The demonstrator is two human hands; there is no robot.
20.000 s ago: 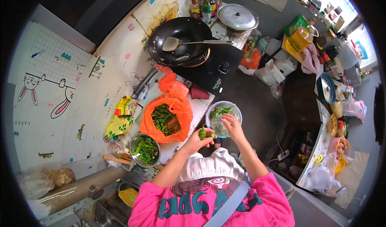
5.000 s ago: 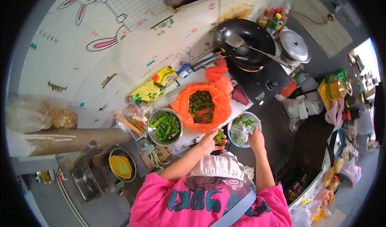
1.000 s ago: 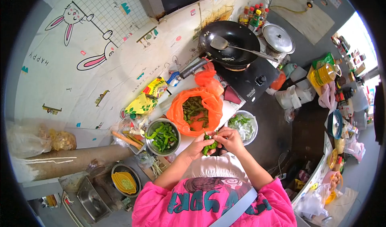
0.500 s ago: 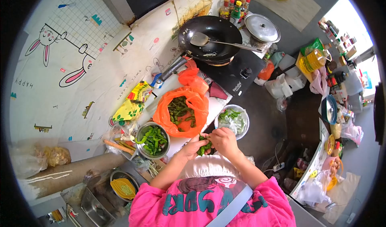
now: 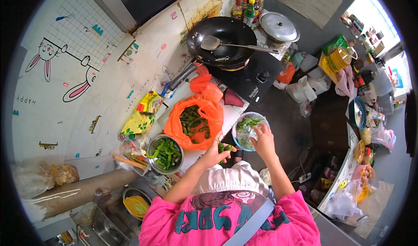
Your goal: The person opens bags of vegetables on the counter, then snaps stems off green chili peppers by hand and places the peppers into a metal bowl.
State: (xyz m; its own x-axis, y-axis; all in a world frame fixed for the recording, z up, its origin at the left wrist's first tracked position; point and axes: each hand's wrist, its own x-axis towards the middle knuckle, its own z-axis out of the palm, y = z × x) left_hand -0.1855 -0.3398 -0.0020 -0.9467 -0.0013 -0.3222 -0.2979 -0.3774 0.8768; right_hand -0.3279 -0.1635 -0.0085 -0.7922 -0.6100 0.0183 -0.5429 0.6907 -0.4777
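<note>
Several green peppers (image 5: pixel 224 148) are clasped in my left hand (image 5: pixel 210 155), close to the apron and just below the orange plastic bag (image 5: pixel 173 123). Over the near right side of a lined waste bin (image 5: pixel 244 149) is my right hand (image 5: pixel 264 143), its fingers apart and nothing visible in them. Green trimmings (image 5: pixel 248 123) and clear plastic lie inside the bin. The orange bag gapes open, with more green peppers (image 5: pixel 190 118) in it. To its left, a steel bowl (image 5: pixel 168 172) contains bright green peppers (image 5: pixel 166 153).
A black wok (image 5: pixel 241 37) with a metal spatula (image 5: pixel 212 43) in it sits on the cooktop (image 5: pixel 248 81). Its handle points towards a yellow packet (image 5: pixel 142 117). Behind are sauce bottles (image 5: pixel 249 13) and a lidded pot (image 5: pixel 279 27). A sink (image 5: pixel 109 228) is at lower left.
My right hand has left the peppers and moved right over the bin, its fingers opening. My left hand keeps the peppers, and its fingers are spread more. The view has shifted slightly.
</note>
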